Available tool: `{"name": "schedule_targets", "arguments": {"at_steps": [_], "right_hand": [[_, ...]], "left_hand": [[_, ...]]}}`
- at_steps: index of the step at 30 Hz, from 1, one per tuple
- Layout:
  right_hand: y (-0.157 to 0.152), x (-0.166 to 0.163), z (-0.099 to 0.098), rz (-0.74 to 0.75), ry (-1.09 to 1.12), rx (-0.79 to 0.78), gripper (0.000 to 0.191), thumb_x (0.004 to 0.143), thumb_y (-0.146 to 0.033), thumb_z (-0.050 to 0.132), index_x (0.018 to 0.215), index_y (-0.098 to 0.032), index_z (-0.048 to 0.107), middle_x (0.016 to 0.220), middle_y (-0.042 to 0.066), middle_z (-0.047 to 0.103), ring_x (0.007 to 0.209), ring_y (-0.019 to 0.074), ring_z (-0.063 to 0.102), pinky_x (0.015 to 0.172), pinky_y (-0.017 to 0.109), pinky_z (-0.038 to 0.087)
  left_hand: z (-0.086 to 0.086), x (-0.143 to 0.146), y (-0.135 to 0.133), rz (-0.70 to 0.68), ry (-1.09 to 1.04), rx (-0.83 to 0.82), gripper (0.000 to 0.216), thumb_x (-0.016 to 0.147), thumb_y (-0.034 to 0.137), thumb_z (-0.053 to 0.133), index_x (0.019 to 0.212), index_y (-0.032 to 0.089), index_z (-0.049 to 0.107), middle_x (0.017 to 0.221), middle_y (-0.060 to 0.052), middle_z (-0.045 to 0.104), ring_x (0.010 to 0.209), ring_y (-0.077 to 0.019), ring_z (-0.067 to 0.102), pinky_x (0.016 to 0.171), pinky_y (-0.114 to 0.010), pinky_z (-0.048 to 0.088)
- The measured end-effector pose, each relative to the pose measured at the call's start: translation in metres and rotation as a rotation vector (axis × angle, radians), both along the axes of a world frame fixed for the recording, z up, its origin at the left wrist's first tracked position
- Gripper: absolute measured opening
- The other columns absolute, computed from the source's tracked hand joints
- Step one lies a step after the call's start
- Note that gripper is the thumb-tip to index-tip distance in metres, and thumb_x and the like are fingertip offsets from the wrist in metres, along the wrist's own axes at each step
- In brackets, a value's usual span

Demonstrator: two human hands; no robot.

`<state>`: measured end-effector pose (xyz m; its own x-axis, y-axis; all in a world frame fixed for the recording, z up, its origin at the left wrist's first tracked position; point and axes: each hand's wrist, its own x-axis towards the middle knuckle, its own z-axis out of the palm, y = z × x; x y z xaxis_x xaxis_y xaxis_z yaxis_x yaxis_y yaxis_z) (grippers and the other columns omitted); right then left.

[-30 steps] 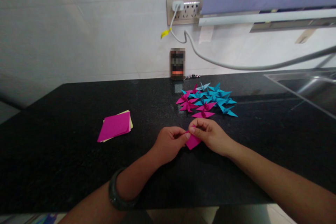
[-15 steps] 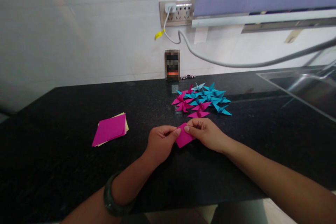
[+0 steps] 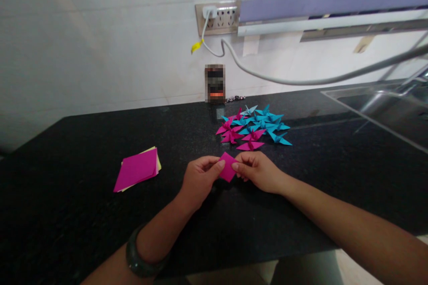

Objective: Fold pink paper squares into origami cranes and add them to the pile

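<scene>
Directly between hands [image 3: 200, 180] [image 3: 261, 173], pink paper [image 3: 228, 167].

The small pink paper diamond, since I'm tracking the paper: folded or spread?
Folded, apparently: the small pink paper diamond held by left hand and right hand looks much smaller than the flat pink paper sheet at left; creases unclear.

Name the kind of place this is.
Probably a kitchen, perhaps a home one: a dark, glossy countertop runs along the wall, what looks like a sink is set into its right end, and a socket panel sits above.
</scene>
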<state>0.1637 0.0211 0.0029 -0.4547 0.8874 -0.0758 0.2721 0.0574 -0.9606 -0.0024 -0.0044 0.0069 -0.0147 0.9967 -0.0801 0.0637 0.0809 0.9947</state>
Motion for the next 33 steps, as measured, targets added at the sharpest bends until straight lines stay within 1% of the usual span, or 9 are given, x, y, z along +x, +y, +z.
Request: {"name": "schedule_targets", "arguments": {"at_steps": [3,6,8,13,16,24,29,31,33], "right_hand": [[-0.0006,0.0012,0.0001,0.039,-0.040,0.049,0.025,0.077,-0.035,0.056,0.064,-0.014,0.055,0.056,-0.002,0.051,0.049,0.0069,0.045,0.047,0.019,0.036],[-0.0003,0.0005,0.0004,0.027,-0.045,0.009,0.025,0.078,-0.037,0.054,0.068,-0.014,0.056,0.056,-0.002,0.050,0.048,0.0068,0.044,0.047,0.020,0.037],[-0.0001,-0.0006,0.0010,-0.005,-0.011,-0.027,0.026,0.078,-0.039,0.053,0.070,-0.015,0.055,0.057,-0.003,0.050,0.048,0.0065,0.044,0.047,0.020,0.038],[-0.0005,-0.0012,0.0028,-0.028,0.143,-0.152,0.033,0.074,-0.047,0.056,0.067,-0.015,0.049,0.054,-0.004,0.046,0.047,0.0061,0.044,0.045,0.018,0.038],[-0.0010,-0.0006,0.0036,-0.007,0.190,-0.193,0.036,0.072,-0.050,0.057,0.066,-0.016,0.048,0.053,-0.005,0.045,0.047,0.0056,0.043,0.043,0.018,0.038],[-0.0007,0.0017,0.0026,0.003,0.223,-0.232,0.036,0.070,-0.050,0.059,0.066,-0.015,0.050,0.052,-0.005,0.045,0.046,0.0052,0.043,0.042,0.017,0.038],[-0.0006,0.0030,0.0026,0.010,0.274,-0.304,0.037,0.068,-0.050,0.062,0.064,-0.015,0.049,0.050,-0.006,0.046,0.043,0.0049,0.043,0.041,0.017,0.037],[-0.0004,0.0032,0.0018,0.011,0.288,-0.322,0.038,0.067,-0.051,0.062,0.065,-0.015,0.049,0.049,-0.006,0.046,0.042,0.0050,0.043,0.041,0.017,0.037],[0.0000,0.0030,0.0006,0.013,0.275,-0.315,0.039,0.067,-0.052,0.062,0.066,-0.015,0.050,0.048,-0.006,0.046,0.040,0.0048,0.042,0.041,0.018,0.037]], "left_hand": [[0.0000,-0.0002,-0.0004,-0.021,0.018,0.010,0.019,0.068,0.032,0.065,0.073,0.015,0.070,0.062,-0.002,0.067,0.056,-0.0127,0.057,0.055,-0.023,0.044],[-0.0008,-0.0011,-0.0002,-0.009,0.049,0.036,0.017,0.068,0.031,0.065,0.070,0.015,0.071,0.060,-0.001,0.066,0.056,-0.0127,0.057,0.056,-0.024,0.044],[-0.0014,-0.0012,0.0000,-0.016,0.028,0.021,0.017,0.068,0.031,0.066,0.070,0.014,0.071,0.062,-0.001,0.066,0.058,-0.0126,0.057,0.058,-0.024,0.044],[-0.0034,-0.0017,0.0003,-0.148,-0.226,-0.084,0.031,0.075,0.040,0.058,0.082,0.012,0.069,0.069,-0.004,0.066,0.061,-0.0128,0.057,0.059,-0.026,0.046],[-0.0042,-0.0030,0.0003,-0.192,-0.278,-0.112,0.029,0.074,0.039,0.061,0.085,0.013,0.068,0.073,-0.005,0.066,0.066,-0.0136,0.059,0.063,-0.027,0.047],[-0.0051,-0.0038,0.0004,-0.180,-0.308,-0.111,0.022,0.072,0.034,0.064,0.083,0.015,0.068,0.073,-0.003,0.067,0.067,-0.0134,0.059,0.066,-0.028,0.048],[-0.0057,-0.0042,0.0010,-0.200,-0.344,-0.122,0.020,0.072,0.031,0.063,0.083,0.014,0.068,0.072,-0.004,0.068,0.066,-0.0131,0.060,0.067,-0.028,0.048],[-0.0049,-0.0036,0.0013,-0.185,-0.354,-0.132,0.021,0.070,0.028,0.064,0.086,0.014,0.068,0.072,-0.003,0.068,0.066,-0.0133,0.061,0.066,-0.028,0.048],[-0.0034,-0.0023,0.0013,-0.145,-0.334,-0.130,0.029,0.066,0.022,0.066,0.094,0.015,0.065,0.072,-0.002,0.068,0.064,-0.0127,0.061,0.064,-0.026,0.048]]}}
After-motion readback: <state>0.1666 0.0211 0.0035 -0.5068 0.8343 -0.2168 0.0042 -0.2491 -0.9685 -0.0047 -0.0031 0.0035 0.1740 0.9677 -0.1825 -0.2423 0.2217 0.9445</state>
